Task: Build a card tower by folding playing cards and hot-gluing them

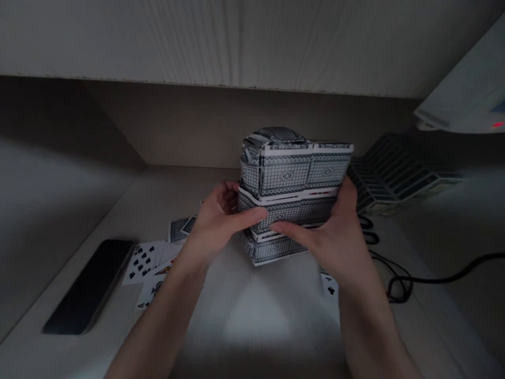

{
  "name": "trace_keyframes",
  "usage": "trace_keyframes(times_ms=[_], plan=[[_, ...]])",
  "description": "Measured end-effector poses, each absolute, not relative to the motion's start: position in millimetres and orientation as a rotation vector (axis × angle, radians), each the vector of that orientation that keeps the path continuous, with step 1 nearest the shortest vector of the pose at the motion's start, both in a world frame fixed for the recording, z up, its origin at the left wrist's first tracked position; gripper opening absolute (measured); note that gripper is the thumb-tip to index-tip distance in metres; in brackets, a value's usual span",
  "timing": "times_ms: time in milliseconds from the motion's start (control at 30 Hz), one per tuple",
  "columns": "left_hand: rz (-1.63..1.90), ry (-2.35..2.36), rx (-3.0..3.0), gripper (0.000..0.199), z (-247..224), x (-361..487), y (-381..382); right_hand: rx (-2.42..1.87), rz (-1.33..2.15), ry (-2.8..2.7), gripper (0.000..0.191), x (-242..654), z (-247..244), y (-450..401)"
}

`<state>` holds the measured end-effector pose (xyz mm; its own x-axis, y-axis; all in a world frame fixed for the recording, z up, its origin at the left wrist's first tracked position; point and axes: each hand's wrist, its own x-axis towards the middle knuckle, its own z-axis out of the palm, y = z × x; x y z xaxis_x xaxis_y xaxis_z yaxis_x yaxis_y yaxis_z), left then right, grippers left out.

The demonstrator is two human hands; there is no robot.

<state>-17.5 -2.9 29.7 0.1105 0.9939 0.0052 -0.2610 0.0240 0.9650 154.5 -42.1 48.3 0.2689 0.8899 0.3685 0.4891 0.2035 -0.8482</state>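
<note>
A block-shaped structure built of folded playing cards [294, 173] stands before me in several tiers, its patterned grey backs facing outward. It tilts slightly. My left hand [219, 221] grips its left side, thumb lying across the front of the middle tier and fingers round the side. My right hand [329, 231] holds the right side, with its thumb on the lower front and its fingers partly hidden behind. A rounded piece of folded card sits on the top left of the structure.
Loose playing cards [142, 261] lie left of my forearm beside a dark phone [90, 287]. Another card [330, 285] is by my right wrist. At right are a zigzag folded card structure [398, 176], black cables [402, 284] and a white device [467, 84]. A board [236, 42] overhangs.
</note>
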Motion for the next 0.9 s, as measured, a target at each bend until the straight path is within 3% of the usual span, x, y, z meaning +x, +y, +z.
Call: trace_keyframes(times_ms=[367,633,900], plan=[[1.199,0.902,1.008,0.050,33.0,-17.3,-5.8,-1.393,0.450,-1.424,0.108,159.3,44.4,-40.6],[1.076,0.765,1.100,0.064,27.4,-29.5,3.2,-1.476,0.596,-1.325,0.117,159.3,47.2,-41.4],[1.192,0.840,1.103,0.051,26.9,-22.7,1.0,-1.457,0.505,-1.369,0.116,157.8,44.5,-39.7]])
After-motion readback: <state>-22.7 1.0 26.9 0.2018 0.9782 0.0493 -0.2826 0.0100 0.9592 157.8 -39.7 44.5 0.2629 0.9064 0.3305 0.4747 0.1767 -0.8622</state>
